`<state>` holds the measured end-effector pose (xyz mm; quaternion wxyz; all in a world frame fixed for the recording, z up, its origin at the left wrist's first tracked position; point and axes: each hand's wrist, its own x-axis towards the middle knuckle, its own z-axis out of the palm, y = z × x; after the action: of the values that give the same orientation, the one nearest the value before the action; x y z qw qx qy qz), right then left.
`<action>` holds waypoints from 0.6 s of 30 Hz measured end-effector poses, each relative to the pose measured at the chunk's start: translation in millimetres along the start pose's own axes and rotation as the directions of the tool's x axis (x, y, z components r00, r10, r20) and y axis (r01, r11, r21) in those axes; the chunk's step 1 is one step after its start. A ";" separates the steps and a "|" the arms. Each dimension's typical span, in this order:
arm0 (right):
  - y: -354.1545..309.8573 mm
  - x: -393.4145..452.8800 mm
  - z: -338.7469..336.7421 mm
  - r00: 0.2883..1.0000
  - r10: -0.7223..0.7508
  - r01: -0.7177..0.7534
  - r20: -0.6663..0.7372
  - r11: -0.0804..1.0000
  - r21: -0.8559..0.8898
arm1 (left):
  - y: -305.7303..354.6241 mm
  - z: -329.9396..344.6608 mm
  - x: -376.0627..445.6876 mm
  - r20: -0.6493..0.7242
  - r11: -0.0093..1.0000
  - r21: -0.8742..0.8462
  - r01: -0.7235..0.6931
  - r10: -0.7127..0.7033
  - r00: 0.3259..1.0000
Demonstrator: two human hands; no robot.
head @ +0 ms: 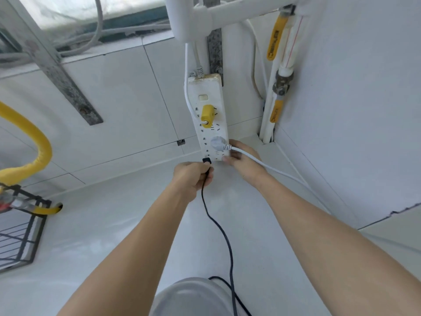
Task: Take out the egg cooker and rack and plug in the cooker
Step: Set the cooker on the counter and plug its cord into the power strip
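Observation:
A white power strip (208, 103) hangs upright on the tiled wall. My left hand (192, 176) pinches the black plug (206, 160) of the egg cooker's black cord (222, 231) at the strip's bottom left socket. My right hand (242, 159) grips the strip's lower right edge from beside and behind. The cord runs down to the egg cooker's clear domed lid (189, 295) at the bottom edge. A black wire rack (21, 233) stands on the counter at the far left.
A yellow plug (206, 116) and a white plug (217, 142) with a white cable (273, 171) occupy other sockets. A yellow hose (34, 142) loops at left. White pipes with yellow valve handles (276, 39) fill the right corner.

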<state>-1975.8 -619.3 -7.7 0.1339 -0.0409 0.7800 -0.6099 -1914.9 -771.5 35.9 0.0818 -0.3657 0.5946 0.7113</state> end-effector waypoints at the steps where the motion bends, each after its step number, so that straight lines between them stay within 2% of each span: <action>1: 0.8 -7.1 1.1 0.997 0.068 -0.068 -0.021 0.997 0.028 | -3.7 -9.2 -2.9 -0.007 0.999 0.041 0.006 -0.006 1.000; 3: 0.7 -24.8 2.8 0.983 0.158 -0.163 -0.097 0.986 -0.041 | -9.6 -23.7 -6.6 -0.058 0.998 0.060 -0.001 0.005 0.998; 5: -4.8 -49.0 0.1 0.969 0.219 -0.235 -0.116 0.961 -0.145 | -10.7 -25.2 -12.8 -0.083 0.999 -0.048 0.005 -0.009 0.996; 7: -18.6 -77.5 -2.3 0.943 0.322 -0.310 0.083 0.941 -0.136 | -7.9 -19.6 -23.5 -0.091 0.990 -0.142 0.006 -0.019 0.996; 9: -30.7 -96.0 -1.9 0.845 0.403 -0.392 0.352 0.914 -0.107 | -4.8 -12.5 -31.7 -0.103 0.984 -0.178 -0.010 -0.009 0.995; 11: -44.7 -106.1 -8.0 0.764 0.404 -0.388 0.503 0.911 -0.142 | 1.5 -6.4 -43.6 -0.117 0.976 -0.213 -0.035 0.010 0.993; 14: -69.6 -111.3 -28.1 0.721 0.349 -0.333 0.598 0.932 -0.142 | 17.8 -2.0 -64.7 -0.132 0.955 -0.282 -0.096 0.061 0.989; 18: -90.9 -128.2 -57.8 0.673 0.414 -0.330 0.612 0.910 -0.252 | 32.1 -13.6 -90.1 -0.212 0.935 -0.312 -0.167 0.103 0.972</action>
<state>-1876.6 -558.7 112.9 0.5162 -0.0991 0.7103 -0.4682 -1862.0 -764.1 116.5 -0.0873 -0.3992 0.4970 0.7655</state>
